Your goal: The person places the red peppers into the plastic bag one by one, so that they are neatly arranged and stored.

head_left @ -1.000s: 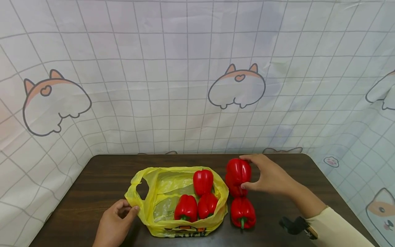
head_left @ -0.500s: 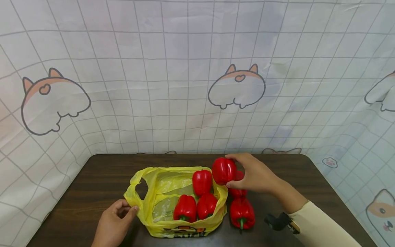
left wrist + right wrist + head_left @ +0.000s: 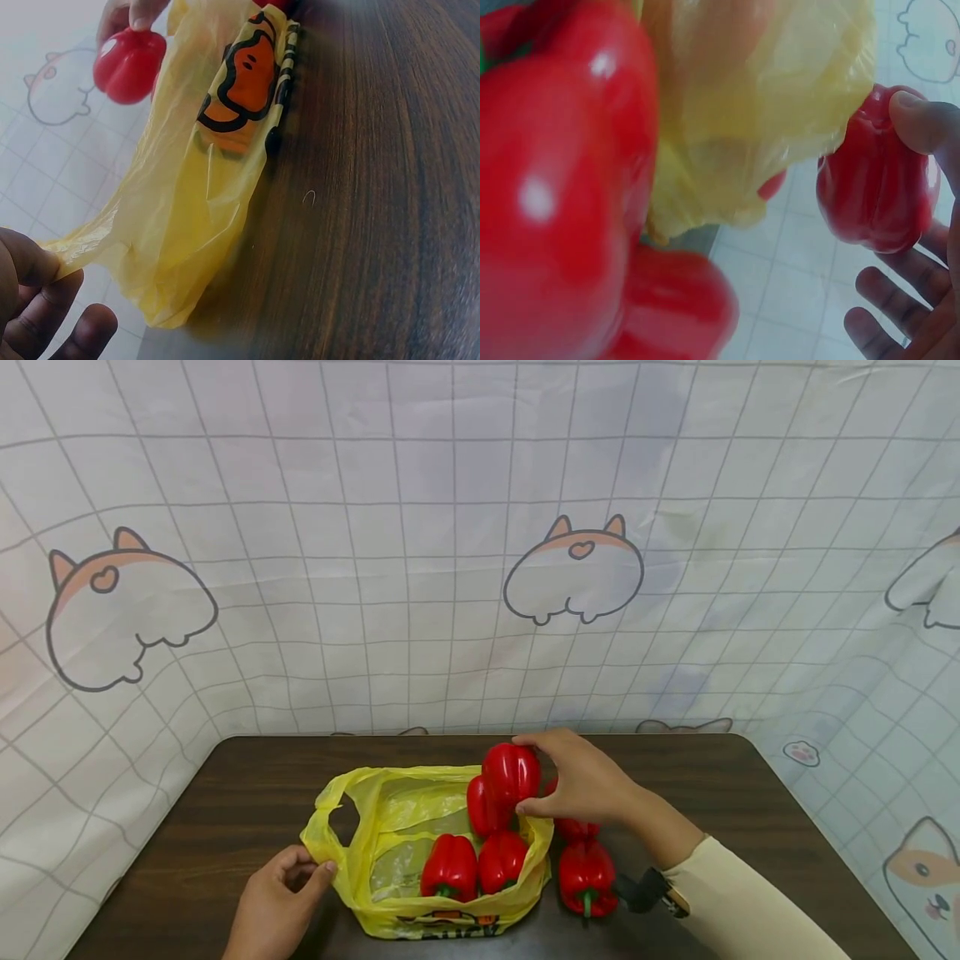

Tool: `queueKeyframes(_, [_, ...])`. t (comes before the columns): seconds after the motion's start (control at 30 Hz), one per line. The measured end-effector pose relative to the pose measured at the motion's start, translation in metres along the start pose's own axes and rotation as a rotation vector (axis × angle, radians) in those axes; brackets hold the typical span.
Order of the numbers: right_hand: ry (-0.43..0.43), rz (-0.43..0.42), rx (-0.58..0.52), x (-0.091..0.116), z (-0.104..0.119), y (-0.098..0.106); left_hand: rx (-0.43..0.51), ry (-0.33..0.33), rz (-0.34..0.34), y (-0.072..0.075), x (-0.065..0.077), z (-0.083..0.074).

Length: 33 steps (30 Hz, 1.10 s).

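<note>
A yellow plastic bag [image 3: 397, 910] lies open on the table, with several red bell peppers [image 3: 450, 867] inside it, grouped on its right side. My left hand [image 3: 279, 893] pinches the bag's left handle between thumb and fingers; the left wrist view shows the film stretched from the fingertips. Above the bag's right rear part, my right hand [image 3: 588, 781] holds a red bell pepper [image 3: 512, 772] between thumb and fingers, partly in front of another pepper in the bag. In the right wrist view the held pepper [image 3: 874, 176] hangs beside the bag wall.
Just right of the bag, a red bell pepper [image 3: 587, 877] with a green stem lies on the dark wooden table [image 3: 720, 793]. Another pepper [image 3: 576, 829] behind it is partly hidden by my right hand. A patterned white cloth [image 3: 420, 610] surrounds the table at back and sides.
My right hand has lifted the pepper from the pile at the right and carried it leftward over the bag. The left hand has kept its pinch on the handle.
</note>
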State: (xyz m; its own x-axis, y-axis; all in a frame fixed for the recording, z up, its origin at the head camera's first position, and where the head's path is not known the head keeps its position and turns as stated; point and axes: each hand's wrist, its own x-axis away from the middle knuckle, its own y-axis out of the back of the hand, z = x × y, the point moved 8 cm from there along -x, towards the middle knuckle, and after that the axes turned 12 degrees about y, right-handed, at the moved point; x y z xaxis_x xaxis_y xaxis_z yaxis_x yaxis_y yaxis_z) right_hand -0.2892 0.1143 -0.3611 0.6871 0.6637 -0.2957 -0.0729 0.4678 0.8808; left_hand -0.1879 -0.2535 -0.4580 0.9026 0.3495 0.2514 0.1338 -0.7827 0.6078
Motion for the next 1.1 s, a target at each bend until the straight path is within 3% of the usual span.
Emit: queueKeyframes(1.1, [0.041, 0.069, -0.026, -0.045, 0.031, -0.043, 0.023, 0.003, 0.012, -0.001, 0.000, 0.000])
